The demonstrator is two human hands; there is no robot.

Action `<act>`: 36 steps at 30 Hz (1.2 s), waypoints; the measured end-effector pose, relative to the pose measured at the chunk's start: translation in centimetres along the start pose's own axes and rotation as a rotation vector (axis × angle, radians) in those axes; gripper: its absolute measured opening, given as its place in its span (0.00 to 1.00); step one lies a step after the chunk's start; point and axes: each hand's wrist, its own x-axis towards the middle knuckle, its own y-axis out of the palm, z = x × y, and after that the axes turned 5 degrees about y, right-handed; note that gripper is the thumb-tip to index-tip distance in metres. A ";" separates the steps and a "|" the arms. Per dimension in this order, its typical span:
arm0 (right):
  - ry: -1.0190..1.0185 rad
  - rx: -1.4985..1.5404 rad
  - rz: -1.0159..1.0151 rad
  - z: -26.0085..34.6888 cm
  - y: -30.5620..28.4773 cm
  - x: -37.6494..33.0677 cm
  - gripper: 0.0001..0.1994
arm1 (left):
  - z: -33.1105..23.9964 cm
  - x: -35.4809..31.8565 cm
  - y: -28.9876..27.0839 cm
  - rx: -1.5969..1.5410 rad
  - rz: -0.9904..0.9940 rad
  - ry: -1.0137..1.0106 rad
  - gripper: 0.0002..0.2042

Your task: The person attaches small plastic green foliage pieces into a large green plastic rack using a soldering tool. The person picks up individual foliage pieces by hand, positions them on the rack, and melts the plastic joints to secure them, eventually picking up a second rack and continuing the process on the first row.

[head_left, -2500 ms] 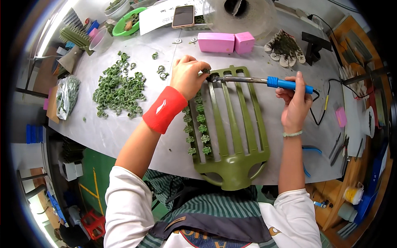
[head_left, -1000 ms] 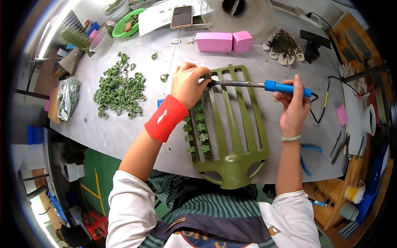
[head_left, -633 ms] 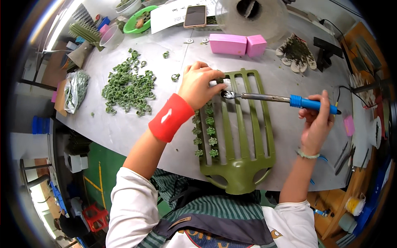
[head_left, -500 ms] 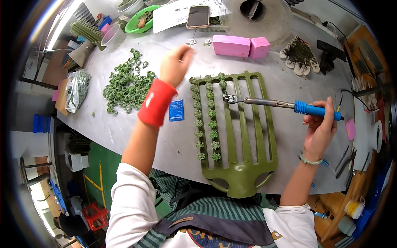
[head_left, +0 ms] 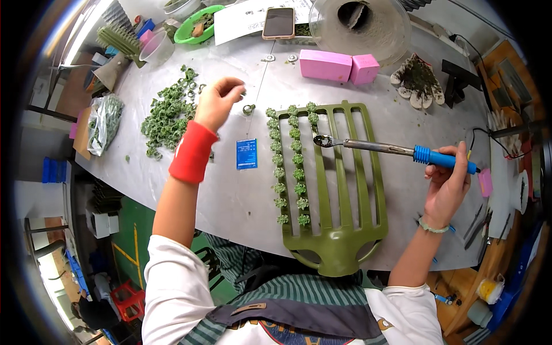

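Note:
My right hand (head_left: pixel 447 190) is closed on the blue handle of a soldering iron (head_left: pixel 379 146). Its spoon-shaped tip holds dark stuff and hovers over the third bar of a green plastic rake-like frame (head_left: pixel 339 241). Small green artificial succulents (head_left: pixel 300 188) sit in rows along the two left bars, with a few at the top of the third. My left hand (head_left: pixel 215 106), with a red wristband, is over the table beside the succulent pile (head_left: pixel 167 118). Its fingers are drawn together; what they hold, if anything, cannot be made out. A loose succulent (head_left: pixel 248 109) lies just right of it.
A blue packet (head_left: pixel 246 154) lies left of the frame. Behind are pink foam blocks (head_left: pixel 325 65), a phone (head_left: pixel 279 23), a large round translucent container (head_left: pixel 391 34) and a green basket (head_left: pixel 198 34). A soiled glove (head_left: pixel 417 80) and hand tools (head_left: pixel 477 227) lie to the right.
My left hand has moved left and slightly down, away from the frame's top, and a loose succulent now shows on the table beside it. The soldering iron stays nearly in place.

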 end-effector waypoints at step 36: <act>-0.005 0.023 0.024 0.1 -1.2 -0.3 0.18 | -4.1 -3.7 6.1 0.553 -0.128 0.133 0.11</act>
